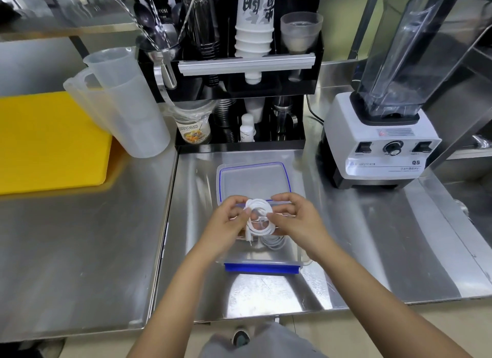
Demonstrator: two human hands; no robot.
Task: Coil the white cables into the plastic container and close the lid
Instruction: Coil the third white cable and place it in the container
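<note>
A coil of white cable hangs just above the clear plastic container, which has a blue clip on its near rim. My left hand pinches the coil's left side and my right hand grips its right side. More white cable lies inside the container below my hands. The clear lid with a blue seal line lies flat on the counter just behind the container.
A white blender stands at the right. A black rack of cups and tools sits behind the lid. Clear measuring jugs and a yellow cutting board are at the left on the steel counter.
</note>
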